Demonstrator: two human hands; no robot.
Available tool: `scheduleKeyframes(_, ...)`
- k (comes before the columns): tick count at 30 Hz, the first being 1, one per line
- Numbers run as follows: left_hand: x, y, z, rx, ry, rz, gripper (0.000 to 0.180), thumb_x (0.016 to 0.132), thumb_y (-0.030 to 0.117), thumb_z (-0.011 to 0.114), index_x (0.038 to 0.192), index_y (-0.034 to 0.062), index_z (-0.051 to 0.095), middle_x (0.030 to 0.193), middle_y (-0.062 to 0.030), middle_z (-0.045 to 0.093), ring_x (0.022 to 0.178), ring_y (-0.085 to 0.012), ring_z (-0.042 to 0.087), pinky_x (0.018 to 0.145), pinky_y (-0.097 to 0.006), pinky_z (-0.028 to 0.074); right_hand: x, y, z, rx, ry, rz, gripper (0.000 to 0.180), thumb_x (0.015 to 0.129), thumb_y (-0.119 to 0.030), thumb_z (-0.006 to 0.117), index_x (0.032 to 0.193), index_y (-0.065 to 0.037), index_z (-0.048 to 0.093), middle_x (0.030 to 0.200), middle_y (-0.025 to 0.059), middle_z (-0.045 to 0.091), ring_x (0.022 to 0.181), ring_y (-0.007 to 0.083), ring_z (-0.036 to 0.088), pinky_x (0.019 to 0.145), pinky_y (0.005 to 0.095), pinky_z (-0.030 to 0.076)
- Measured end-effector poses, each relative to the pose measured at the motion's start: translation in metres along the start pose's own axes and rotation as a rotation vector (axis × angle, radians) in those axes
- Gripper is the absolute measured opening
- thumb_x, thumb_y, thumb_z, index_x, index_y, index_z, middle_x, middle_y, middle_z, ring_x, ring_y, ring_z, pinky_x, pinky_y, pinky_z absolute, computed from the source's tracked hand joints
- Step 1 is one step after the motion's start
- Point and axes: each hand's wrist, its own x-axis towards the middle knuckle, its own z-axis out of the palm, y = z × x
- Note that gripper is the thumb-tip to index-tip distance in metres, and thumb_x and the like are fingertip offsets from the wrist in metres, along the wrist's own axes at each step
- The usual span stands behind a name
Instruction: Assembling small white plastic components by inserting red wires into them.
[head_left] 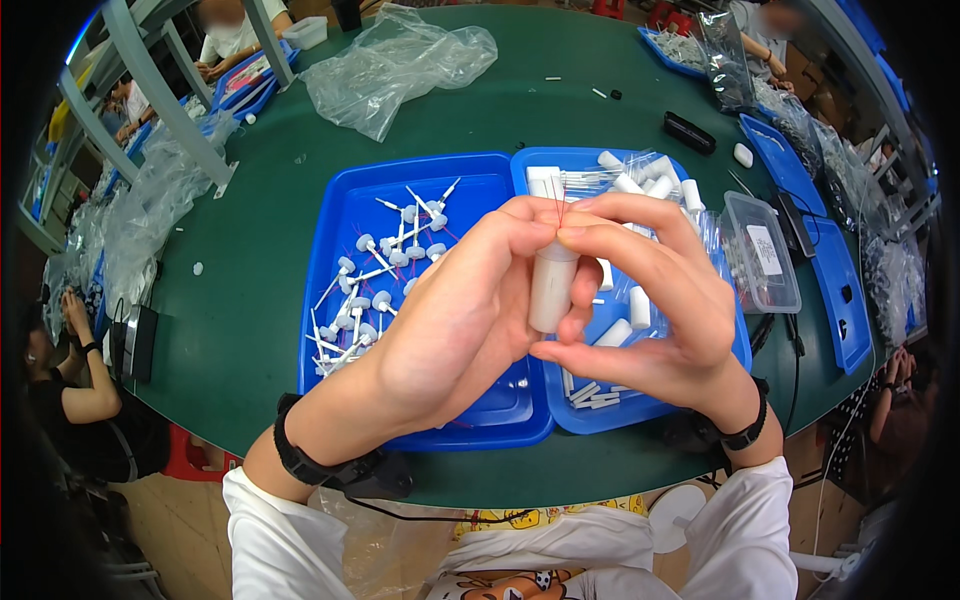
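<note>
- both hands meet above the seam between the two trays: the left hand (455, 320) and the right hand (645, 300) are pressed together, closed on a small white tube (552, 290) held upright between them.
- the fingertips (560, 232) pinch together at the tube's top, where a thin red thread (562, 212) pokes up; it looks fine enough to slip out or bend if the pinch loosens.
- the tube hangs in the air over the right blue tray (640, 410); dropped, i'd guess it lands among the loose white tubes there and gets lost in the lot.
- the left blue tray (340, 230) holds a scatter of white capped pins (385, 270); a wrist sinking low could sweep them about.
- just right of the trays a clear lidded box (762, 250) sits near the right elbow's path, easy to knock.
- the near table edge (260, 425) runs right under the forearms, so little room that way; the far green tabletop is roomier, up to a crumpled plastic bag (395, 65).
- other people work at the far and left sides, well apart.
</note>
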Motion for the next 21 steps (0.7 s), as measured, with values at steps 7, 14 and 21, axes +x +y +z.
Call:
scheduleKeyframes(7,-0.002,-0.001,0.001,0.005,0.042,0.005,0.027,0.090,0.025,0.035,0.101,0.0049,0.049,0.075,-0.0049,0.049,0.063,-0.0171,0.048,0.059,-0.028,0.040,0.000,-0.002,0.001,0.045,-0.004,0.035,0.060,0.051,-0.012,0.082,0.106,0.001,0.061,0.097,0.0133,0.062,0.097,0.0289,0.058,0.078,0.0351,0.048)
scheduleKeyframes(14,0.000,0.001,0.003,0.083,0.006,0.013,0.032,0.094,0.028,0.031,0.098,0.0033,0.050,0.077,-0.0060,0.051,0.065,-0.0153,0.049,0.061,-0.028,0.041,-0.003,-0.002,-0.001,0.012,0.024,0.071,0.063,0.053,-0.018,0.085,0.107,0.001,0.060,0.104,0.0164,0.060,0.099,0.0290,0.058,0.082,0.0351,0.049)
scheduleKeyframes(21,-0.001,0.002,0.007,0.158,-0.017,-0.004,0.041,0.098,0.035,0.030,0.101,0.0006,0.052,0.085,-0.0071,0.054,0.076,-0.0138,0.050,0.073,-0.027,0.043,-0.001,-0.002,-0.009,-0.049,-0.046,0.036,0.073,0.053,-0.019,0.086,0.114,0.002,0.053,0.111,0.0188,0.057,0.108,0.0288,0.054,0.090,0.0367,0.044)
